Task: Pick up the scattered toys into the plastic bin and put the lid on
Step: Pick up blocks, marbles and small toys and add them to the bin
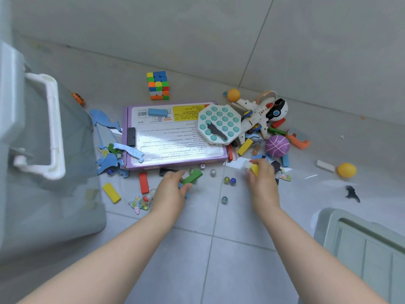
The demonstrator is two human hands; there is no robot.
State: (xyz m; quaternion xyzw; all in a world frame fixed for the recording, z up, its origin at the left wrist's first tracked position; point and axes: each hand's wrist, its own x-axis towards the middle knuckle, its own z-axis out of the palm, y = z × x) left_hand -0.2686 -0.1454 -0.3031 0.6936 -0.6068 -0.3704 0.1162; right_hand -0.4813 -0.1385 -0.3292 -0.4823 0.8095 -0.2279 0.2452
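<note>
Plastic bin (50,194), far left on tiled floor; lid (368,249) lower right. Purple box (175,137), back up, print too small to read, amid scattered toys. Left hand (173,187) pinching green block (192,177). Right hand (263,178) clenched around yellow block (254,169).

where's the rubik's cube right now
In the head view the Rubik's cube stands alone on the floor, upper centre, just beyond the purple box and left of the orange ball.
</note>
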